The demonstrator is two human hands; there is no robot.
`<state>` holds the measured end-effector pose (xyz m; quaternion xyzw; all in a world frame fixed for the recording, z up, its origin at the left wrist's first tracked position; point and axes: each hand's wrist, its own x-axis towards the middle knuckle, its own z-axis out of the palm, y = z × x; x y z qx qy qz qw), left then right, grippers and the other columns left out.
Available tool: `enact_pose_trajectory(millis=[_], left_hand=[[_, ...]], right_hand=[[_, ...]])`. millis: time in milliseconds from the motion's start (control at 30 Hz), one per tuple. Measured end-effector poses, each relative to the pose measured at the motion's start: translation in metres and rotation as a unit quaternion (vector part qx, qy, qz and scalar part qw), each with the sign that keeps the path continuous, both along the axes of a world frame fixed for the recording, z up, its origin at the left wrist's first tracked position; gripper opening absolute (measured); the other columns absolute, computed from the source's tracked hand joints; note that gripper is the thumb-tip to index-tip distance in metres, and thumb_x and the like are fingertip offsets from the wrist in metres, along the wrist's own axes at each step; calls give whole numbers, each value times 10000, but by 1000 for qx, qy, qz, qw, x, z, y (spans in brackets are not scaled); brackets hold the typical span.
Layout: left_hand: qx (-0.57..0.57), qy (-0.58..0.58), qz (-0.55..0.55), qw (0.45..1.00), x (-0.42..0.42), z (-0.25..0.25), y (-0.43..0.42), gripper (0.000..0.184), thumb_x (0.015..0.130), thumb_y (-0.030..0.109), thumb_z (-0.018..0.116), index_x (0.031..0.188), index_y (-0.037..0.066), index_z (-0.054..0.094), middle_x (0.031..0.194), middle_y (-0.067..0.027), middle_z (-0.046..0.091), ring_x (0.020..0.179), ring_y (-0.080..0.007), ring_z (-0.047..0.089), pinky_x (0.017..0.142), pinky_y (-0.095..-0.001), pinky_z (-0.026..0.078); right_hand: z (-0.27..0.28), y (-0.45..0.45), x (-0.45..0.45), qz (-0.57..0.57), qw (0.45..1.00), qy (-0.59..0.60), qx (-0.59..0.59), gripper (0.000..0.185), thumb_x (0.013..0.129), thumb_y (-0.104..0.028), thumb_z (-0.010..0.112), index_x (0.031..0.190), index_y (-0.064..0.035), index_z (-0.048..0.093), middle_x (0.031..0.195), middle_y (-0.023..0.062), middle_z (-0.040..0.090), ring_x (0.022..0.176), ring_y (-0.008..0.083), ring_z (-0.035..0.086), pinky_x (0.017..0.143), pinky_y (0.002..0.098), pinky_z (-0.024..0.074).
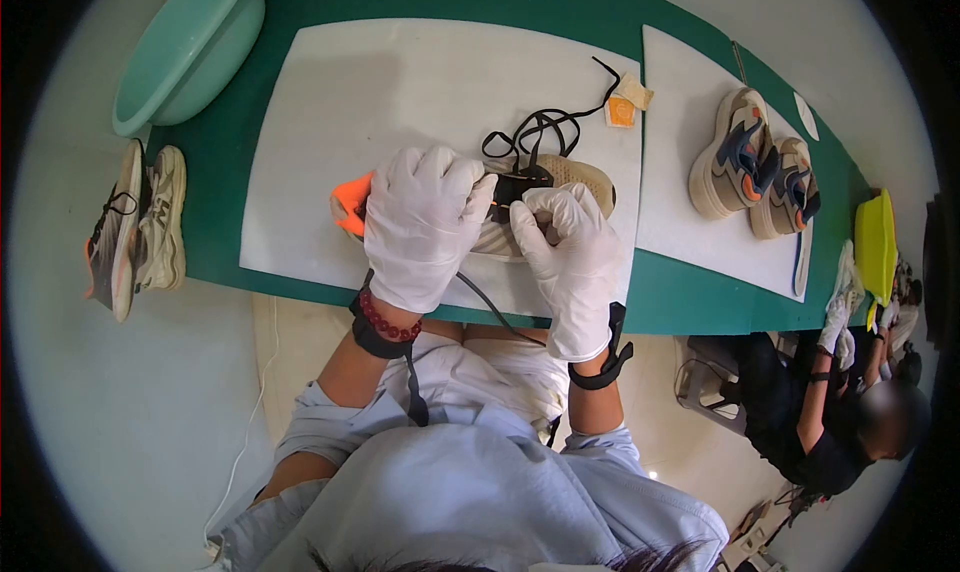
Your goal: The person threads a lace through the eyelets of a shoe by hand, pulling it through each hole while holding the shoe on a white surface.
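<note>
A sneaker [588, 179] lies sideways on a white mat, its beige toe to the right and its orange heel to the left. Loose black shoelaces [545, 122] trail from its dark tongue area onto the mat. My left hand [425, 222], in a white glove, is closed over the ankle end of the sneaker, fingers curled against its upper. Also gloved, my right hand [568, 267] is pinched beside the lacing area. Whatever sits between its fingertips is hidden. My hands cover much of the sneaker's middle.
The white mat [330, 82] lies on a green table [215, 192]. A teal basin [190, 57] and another pair of sneakers [160, 217] are at left. On a second mat at right stand two more sneakers [735, 157]. An orange packet [620, 112] lies nearby. A co-worker [810, 412] sits at right.
</note>
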<state>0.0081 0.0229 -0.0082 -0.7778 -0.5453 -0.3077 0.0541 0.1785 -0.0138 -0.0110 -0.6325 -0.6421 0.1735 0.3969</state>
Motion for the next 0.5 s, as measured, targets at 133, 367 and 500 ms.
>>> enact_pose_trajectory(millis=[133,367,500], left_hand=[[-3,0,0,1000,-1,-5,0,191,896,272,831,1017,184,713,936,2,613,922,-250,605,841,-427,494],[27,50,-2,998,13,17,-11,300,896,215,778,1194,208,748,1024,28,648,1010,-217,626,1165,-558,393],[23,54,-52,997,20,6,-7,318,873,187,749,1190,189,728,1036,20,642,1038,-209,626,1191,-569,391]], right_hand=[[-3,-2,1,5,998,65,-8,126,928,-179,831,980,-99,748,947,75,722,816,281,730,701,382,567],[-2,1,-3,-23,998,61,3,124,931,-136,814,1026,-77,761,960,91,736,865,275,743,749,355,571],[-3,0,-2,2,996,95,3,96,927,-112,805,999,-69,757,949,93,739,855,275,741,751,352,568]])
